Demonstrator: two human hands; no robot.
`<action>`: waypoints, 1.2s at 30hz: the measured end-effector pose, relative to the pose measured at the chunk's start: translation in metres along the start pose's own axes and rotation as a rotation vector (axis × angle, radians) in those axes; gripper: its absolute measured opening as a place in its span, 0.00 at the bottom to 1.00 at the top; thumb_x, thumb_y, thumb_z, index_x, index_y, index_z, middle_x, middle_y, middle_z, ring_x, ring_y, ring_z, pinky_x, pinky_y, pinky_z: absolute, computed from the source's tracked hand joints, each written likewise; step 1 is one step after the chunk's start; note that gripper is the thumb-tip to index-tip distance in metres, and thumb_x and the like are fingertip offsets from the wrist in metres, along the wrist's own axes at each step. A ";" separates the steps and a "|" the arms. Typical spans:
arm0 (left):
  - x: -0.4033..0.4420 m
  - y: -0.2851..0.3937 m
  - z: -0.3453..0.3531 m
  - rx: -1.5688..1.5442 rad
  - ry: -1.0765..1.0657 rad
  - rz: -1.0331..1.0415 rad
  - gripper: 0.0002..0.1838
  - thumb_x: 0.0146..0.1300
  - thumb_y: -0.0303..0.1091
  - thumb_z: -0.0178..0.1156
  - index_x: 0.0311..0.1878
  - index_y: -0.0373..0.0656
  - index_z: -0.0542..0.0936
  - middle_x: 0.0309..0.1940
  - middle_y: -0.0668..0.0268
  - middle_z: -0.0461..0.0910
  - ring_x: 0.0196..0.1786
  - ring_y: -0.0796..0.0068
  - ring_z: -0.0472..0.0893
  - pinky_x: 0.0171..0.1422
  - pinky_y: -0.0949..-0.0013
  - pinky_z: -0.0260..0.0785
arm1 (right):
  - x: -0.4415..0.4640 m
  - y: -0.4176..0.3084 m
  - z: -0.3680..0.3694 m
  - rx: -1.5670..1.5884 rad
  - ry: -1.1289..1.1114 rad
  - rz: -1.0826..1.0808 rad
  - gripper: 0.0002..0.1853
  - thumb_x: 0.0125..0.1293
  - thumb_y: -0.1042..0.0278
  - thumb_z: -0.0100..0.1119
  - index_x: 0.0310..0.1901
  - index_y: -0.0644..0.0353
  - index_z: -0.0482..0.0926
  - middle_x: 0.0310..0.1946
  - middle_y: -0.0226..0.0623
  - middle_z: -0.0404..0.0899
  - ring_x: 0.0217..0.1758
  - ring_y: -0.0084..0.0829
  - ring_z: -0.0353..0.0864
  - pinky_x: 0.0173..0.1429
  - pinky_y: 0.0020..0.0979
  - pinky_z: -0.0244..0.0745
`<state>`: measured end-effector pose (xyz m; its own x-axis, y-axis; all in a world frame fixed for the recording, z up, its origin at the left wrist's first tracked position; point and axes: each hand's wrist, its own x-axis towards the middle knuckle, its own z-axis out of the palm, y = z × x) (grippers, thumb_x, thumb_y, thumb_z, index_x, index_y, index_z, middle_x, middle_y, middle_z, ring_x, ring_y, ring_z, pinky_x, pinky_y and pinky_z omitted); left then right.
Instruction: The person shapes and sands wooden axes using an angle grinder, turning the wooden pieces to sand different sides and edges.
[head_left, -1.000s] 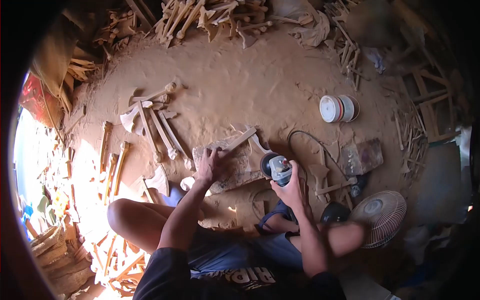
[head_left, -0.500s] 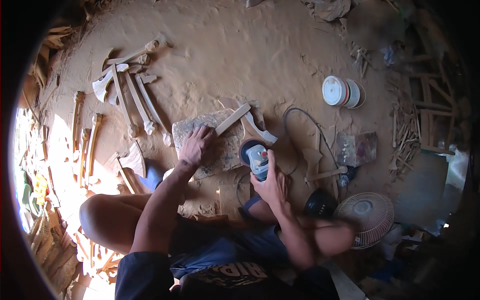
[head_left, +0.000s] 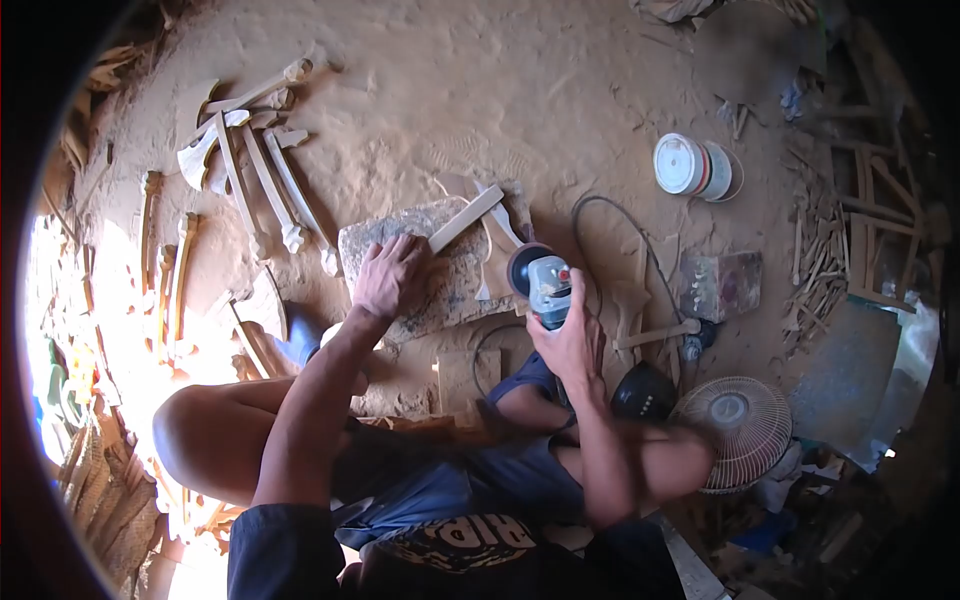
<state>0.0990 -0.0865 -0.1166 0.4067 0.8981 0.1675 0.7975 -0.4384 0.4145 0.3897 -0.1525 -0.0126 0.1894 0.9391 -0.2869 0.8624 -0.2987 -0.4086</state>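
The sandy floor (head_left: 400, 120) bears a mottled block (head_left: 455, 285), a white bucket (head_left: 690, 167) and clustered axe-shaped pieces (head_left: 239, 185); other wood lies about. A wooden piece (head_left: 465, 220) rests upon the block.

There are two hands, one left hand (head_left: 392, 277) and one right hand (head_left: 572, 345), and two bent knees (head_left: 190, 425). The tools come to one power tool (head_left: 549, 285) with one disc (head_left: 519, 268). There is one long-handled wooden piece (head_left: 467, 218), along with two blocks (head_left: 440, 290), one bucket (head_left: 690, 167) and one fan (head_left: 733, 420). At the left are three separate wooden lengths (head_left: 183, 275); the crossed handles (head_left: 240, 185) number perhaps four, since overlap hides parts of them.
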 end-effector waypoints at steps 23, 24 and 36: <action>0.001 0.002 -0.001 -0.032 0.004 -0.016 0.19 0.67 0.50 0.68 0.53 0.49 0.81 0.49 0.65 0.80 0.52 0.61 0.81 0.52 0.55 0.67 | 0.010 -0.020 0.008 -0.055 -0.046 -0.068 0.50 0.60 0.59 0.75 0.81 0.53 0.58 0.53 0.64 0.85 0.49 0.65 0.87 0.51 0.58 0.82; 0.000 0.001 0.002 -0.027 0.009 -0.007 0.19 0.67 0.50 0.68 0.53 0.49 0.81 0.49 0.65 0.80 0.52 0.61 0.81 0.52 0.55 0.67 | 0.015 -0.020 0.005 -0.036 0.000 -0.064 0.50 0.60 0.60 0.75 0.81 0.54 0.58 0.54 0.64 0.85 0.50 0.65 0.87 0.52 0.58 0.82; -0.003 0.000 0.008 -0.237 0.010 -0.096 0.17 0.66 0.40 0.71 0.52 0.44 0.82 0.48 0.56 0.79 0.51 0.48 0.79 0.56 0.49 0.71 | 0.021 -0.010 -0.037 0.220 0.211 0.219 0.51 0.60 0.53 0.78 0.80 0.53 0.58 0.58 0.60 0.84 0.60 0.63 0.85 0.61 0.55 0.78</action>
<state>0.1007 -0.0895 -0.1240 0.3291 0.9359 0.1254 0.7053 -0.3320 0.6264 0.4023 -0.1238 0.0176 0.4710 0.8562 -0.2125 0.6736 -0.5046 -0.5401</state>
